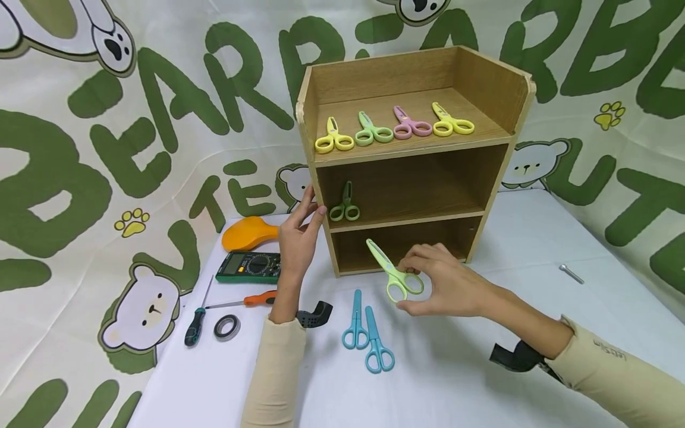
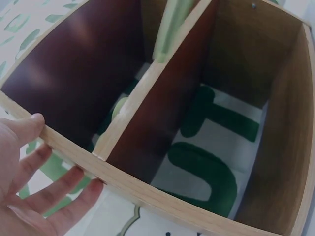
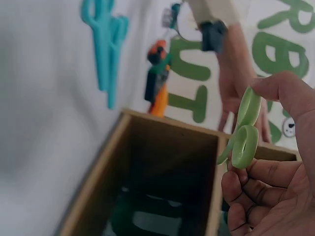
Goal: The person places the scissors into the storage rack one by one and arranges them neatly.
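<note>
The right hand pinches the light green scissors by their handle rings, thumb below and fingers curled over the top, blades pointing up and to the left, just in front of the bottom compartment of the wooden shelf; in the right wrist view the same rings sit between thumb and curled fingers, with the shelf's opening behind them. The left hand rests against the shelf's left side wall with its fingers straight and spread, fingertips at the front edge level with the middle compartment; the left wrist view shows those fingers lying flat along the wooden edge, holding nothing.

Inside the middle compartment a darker green pair of scissors lies near the left wall; on the top board four pairs lie in a row, yellow, green, pink and yellow, handles toward the front. On the white table, between the two forearms, two blue scissors lie side by side, touching or nearly so.

Left of the left arm lie a green multimeter, an orange balloon-like object, an orange-handled screwdriver, a dark-handled screwdriver and a roll of black tape; a small metal piece lies well apart at the right.
</note>
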Demonstrator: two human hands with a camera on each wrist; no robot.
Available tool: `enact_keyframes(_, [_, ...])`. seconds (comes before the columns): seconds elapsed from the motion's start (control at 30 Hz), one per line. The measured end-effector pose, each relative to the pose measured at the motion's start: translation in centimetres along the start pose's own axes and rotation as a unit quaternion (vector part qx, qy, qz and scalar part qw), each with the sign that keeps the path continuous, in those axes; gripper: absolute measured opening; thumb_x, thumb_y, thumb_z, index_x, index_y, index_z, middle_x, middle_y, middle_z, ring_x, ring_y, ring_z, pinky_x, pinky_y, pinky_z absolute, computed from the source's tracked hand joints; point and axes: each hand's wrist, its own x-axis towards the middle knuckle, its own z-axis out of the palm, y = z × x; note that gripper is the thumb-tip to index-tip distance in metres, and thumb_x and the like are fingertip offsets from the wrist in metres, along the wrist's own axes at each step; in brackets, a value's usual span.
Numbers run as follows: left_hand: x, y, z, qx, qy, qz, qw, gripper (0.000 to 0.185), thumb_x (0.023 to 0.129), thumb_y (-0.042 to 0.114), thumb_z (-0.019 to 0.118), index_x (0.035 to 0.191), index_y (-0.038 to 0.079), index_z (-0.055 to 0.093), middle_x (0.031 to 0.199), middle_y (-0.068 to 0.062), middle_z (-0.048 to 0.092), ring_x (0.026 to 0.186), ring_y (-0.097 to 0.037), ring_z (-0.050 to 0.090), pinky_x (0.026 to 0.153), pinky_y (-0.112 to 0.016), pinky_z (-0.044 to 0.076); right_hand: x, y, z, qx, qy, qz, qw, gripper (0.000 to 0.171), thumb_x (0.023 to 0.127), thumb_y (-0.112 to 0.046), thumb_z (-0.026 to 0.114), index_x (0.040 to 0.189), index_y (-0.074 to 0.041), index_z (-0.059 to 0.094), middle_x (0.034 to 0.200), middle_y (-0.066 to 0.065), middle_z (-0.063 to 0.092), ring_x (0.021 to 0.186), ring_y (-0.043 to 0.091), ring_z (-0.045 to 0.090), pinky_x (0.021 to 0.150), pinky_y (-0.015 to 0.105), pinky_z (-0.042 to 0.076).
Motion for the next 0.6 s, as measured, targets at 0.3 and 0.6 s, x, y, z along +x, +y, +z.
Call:
enact_keyframes(0.3, [0.0, 0.0, 0.0, -0.002, -0.004, -0.007, 1.0000, 0.050, 0.099, 0.009, 0.064, 0.147, 0.006, 0.050, 0.143, -0.009, 0.055, 0.119, -0.028, 0.062, 0.092, -0.042, 0.056, 4.1, 0.5, -3.3, -0.009, 0.023, -0.011, 1.000, 0.047, 0.072, -0.044, 0.087, 0.104, -0.013, 0.072, 0.095, -0.005, 0.060, 0.085, 0.016, 0.052, 0.075, 0.035, 0.037])
enact_keyframes(0.6, [0.0, 0.1, 0.0, -0.006, -0.003, -0.001, 1.0000, 0.050, 0.098, 0.008, 0.064, 0.146, 0.004, 0.050, 0.143, -0.012, 0.055, 0.119, -0.032, 0.062, 0.091, -0.052, 0.055, 8.4, 2.1, -4.0, -0.010, 0.014, 0.029, 0.999, 0.051, 0.074, -0.043, 0.086, 0.105, -0.005, 0.073, 0.096, 0.005, 0.063, 0.084, 0.020, 0.054, 0.073, 0.035, 0.041])
